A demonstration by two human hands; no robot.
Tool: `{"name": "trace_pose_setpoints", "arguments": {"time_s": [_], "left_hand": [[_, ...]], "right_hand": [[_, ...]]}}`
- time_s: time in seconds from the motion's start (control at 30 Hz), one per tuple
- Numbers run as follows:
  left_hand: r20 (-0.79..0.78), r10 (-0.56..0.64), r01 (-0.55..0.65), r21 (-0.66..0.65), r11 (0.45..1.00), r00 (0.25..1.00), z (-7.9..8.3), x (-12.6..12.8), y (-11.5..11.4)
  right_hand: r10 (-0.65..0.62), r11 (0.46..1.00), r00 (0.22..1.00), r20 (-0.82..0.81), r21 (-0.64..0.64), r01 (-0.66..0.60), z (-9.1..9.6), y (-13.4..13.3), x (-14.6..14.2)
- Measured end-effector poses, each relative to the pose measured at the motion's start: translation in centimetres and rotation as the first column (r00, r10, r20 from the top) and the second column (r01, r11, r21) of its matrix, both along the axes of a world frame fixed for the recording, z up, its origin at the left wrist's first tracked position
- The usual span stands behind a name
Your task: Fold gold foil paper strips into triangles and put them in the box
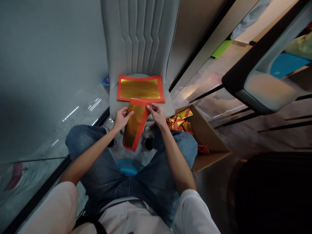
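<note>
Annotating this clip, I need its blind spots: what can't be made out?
Head view:
Print on the gold sheet and the stack: too small to read.
Fingers of left hand and right hand behind the sheet: hidden by it.
Folded papers in the cardboard box: partly behind the right leg.
Blue object: mostly covered by both legs.

Gold paper sheet (135,125), shiny, orange-red border, rectangular, held off any surface, slanting from 1 o'clock down to 7 o'clock, top end bent over – pinched by left hand (122,117) at 9 o'clock, right hand (157,113) at 3 o'clock
</note>
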State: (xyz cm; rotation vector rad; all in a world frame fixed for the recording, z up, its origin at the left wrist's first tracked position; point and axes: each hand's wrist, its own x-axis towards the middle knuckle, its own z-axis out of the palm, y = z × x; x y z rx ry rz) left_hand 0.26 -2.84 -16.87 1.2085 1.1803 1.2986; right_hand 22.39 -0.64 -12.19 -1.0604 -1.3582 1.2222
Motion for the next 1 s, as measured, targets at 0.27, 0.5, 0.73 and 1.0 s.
{"name": "trace_pose_setpoints", "arguments": {"time_s": [0.27, 0.5, 0.73, 1.0], "left_hand": [[-0.02, -0.009, 0.009, 0.013, 1.0, 1.0, 0.2, 0.1, -0.1], [-0.006, -0.011, 0.011, 0.005, 1.0, 1.0, 0.1, 0.1, -0.1], [0.003, 0.037, -0.037, 0.067, 0.997, 0.999, 1.3, -1.0, 0.8], [-0.023, 0.108, -0.105, 0.105, 0.989, 0.994, 1.7, -1.9, 1.0]], "right_hand": [[-0.003, 1.0, 0.999, 0.033, -0.014, 0.003, -0.1, 0.2, 0.0], [0.01, 1.0, 1.0, 0.023, -0.02, -0.01, -1.0, 0.5, 0.2], [0.039, 0.999, 0.999, 0.014, -0.036, -0.038, -1.3, 0.3, 0.0], [0.055, 0.998, 0.991, 0.121, 0.013, -0.057, -1.7, 0.3, 0.2]]}}
